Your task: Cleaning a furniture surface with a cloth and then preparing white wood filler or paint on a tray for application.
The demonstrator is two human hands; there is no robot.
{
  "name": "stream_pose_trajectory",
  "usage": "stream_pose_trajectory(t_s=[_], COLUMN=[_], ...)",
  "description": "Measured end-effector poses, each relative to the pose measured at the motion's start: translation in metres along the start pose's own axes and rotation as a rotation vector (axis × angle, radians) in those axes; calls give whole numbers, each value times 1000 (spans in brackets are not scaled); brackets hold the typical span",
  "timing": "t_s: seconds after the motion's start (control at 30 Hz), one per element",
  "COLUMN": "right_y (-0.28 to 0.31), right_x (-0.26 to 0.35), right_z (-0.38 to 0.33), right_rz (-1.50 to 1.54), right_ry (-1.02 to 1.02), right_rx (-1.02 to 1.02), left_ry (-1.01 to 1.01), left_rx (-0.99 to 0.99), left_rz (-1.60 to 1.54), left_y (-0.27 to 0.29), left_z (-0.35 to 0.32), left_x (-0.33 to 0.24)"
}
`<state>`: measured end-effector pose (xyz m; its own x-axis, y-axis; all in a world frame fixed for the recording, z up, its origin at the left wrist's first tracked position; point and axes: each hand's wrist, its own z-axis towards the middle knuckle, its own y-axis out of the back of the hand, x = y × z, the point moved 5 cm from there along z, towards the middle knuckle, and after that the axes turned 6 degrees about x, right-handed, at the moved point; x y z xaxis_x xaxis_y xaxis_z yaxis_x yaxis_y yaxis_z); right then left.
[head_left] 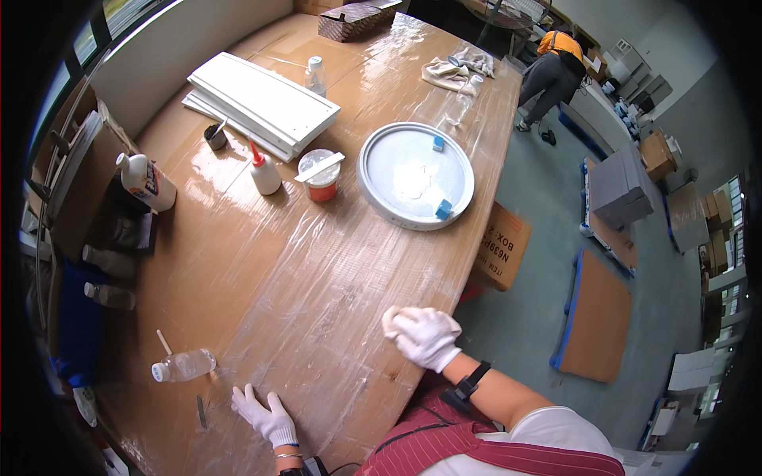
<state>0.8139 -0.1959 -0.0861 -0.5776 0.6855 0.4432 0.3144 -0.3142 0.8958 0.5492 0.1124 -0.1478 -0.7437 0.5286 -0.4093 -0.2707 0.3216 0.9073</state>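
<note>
My left hand point(264, 415), in a white glove, lies on the film-covered table point(317, 293) near its front edge with the fingers spread. It holds nothing. Close to it are a clear plastic bottle point(190, 365) on its side, a thin stick point(164, 342) and a small dark grey strip point(202, 412). My right hand point(429, 339), gloved too, is closed round a bunched, cream-coloured cloth point(392, 320) by the table's right edge. Its fingers hide most of the cloth.
Farther back stand a round white lid point(413, 170) with two blue blocks, a tub point(321, 186) with a white spatula across it, a red-tipped bottle point(265, 173) and stacked white panels point(262, 99). A cardboard box point(502, 246) sits beside the table. A person point(556, 67) bends over at the far right.
</note>
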Motion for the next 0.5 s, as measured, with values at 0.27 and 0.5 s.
stream_pose_trajectory(t_s=[0.27,0.5], right_y=[71,164], right_x=[-259,-402], right_z=[57,195], right_rz=[-179,-227], right_ry=[-384,-557], right_rx=[-496,-275], left_ry=[319,-14], left_rx=[-50,60], left_rz=[-7,-202], left_y=[-40,-97], left_z=[12,51], left_x=[-92,-281])
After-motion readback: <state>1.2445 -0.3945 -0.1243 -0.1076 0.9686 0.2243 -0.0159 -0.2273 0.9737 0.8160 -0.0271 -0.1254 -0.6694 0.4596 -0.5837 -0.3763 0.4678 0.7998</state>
